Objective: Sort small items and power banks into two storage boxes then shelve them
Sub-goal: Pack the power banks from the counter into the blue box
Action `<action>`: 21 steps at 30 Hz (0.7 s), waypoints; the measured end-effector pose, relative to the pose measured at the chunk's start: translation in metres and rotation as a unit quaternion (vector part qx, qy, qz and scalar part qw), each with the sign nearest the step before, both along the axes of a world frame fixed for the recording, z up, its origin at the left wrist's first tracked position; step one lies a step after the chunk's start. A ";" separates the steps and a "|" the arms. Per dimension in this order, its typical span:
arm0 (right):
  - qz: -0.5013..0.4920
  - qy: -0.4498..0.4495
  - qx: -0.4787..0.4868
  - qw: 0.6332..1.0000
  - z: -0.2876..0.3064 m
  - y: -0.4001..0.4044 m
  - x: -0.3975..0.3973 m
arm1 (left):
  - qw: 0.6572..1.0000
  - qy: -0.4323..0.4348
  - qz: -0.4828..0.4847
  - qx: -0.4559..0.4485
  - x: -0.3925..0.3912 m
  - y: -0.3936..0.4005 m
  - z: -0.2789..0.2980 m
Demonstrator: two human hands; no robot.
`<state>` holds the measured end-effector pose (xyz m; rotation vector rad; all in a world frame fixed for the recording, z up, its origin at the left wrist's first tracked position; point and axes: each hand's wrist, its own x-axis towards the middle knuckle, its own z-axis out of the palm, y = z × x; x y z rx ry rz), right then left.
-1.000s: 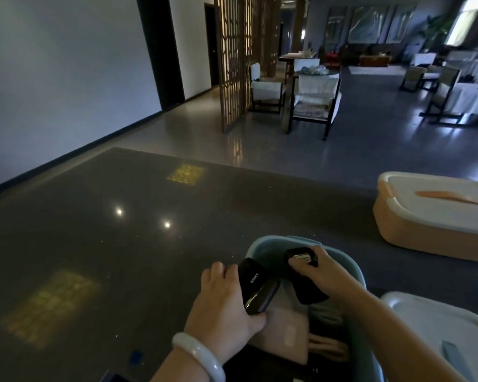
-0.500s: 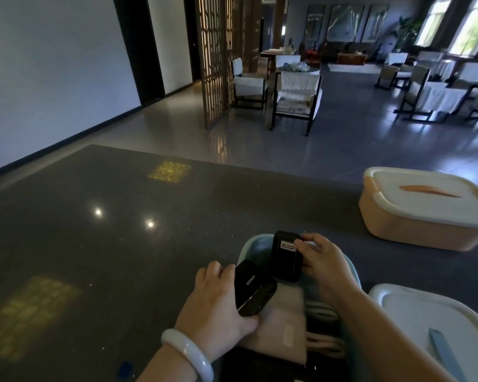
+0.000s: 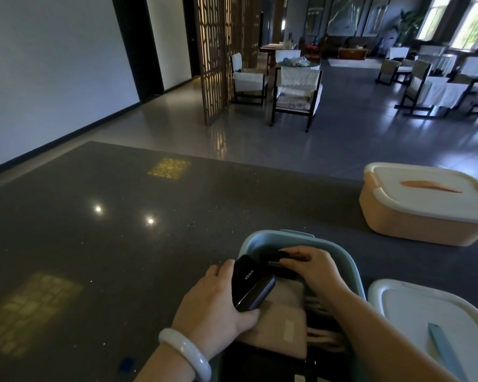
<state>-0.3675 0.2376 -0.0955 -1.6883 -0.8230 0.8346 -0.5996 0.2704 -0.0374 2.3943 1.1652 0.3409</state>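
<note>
While the left hand (image 3: pixel 213 301) grips a power bank (image 3: pixel 253 286) by its long edges, the right hand (image 3: pixel 312 267) pinches another, possibly smaller, at 12 o'clock in the blue box (image 3: pixel 351 267). Both look rigid, dense, slick; hold across the narrow sides.

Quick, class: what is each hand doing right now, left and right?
Left hand: grips a black power bank.
Right hand: holds a second black power bank inside the blue box.

A dark speckled table (image 3: pixel 100 244) is filling the lower left of the frame, catching two bright light spots and yellow lattice reflections. A wooden lattice screen (image 3: pixel 218 51) is standing at upper centre. Just right of it, white-cushioned chairs (image 3: pixel 295 89) are sitting on the grey floor. More chairs (image 3: pixel 431 86) are lining the upper right beneath bright windows (image 3: pixel 467 20).
</note>
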 end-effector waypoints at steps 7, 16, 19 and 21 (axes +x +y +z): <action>0.004 0.069 -0.060 0.996 -0.010 0.015 0.002 | 1.000 -0.002 0.009 -0.010 0.000 0.000 0.000; -0.028 0.051 -0.076 0.995 -0.013 0.020 -0.001 | 1.000 0.008 0.013 -0.016 0.001 0.000 -0.003; -0.037 0.038 -0.070 0.996 -0.013 0.020 -0.003 | 1.000 0.010 0.013 -0.016 0.000 -0.001 -0.003; -0.034 0.034 -0.068 0.996 -0.012 0.020 -0.004 | 1.000 0.013 0.017 -0.013 0.000 -0.001 -0.004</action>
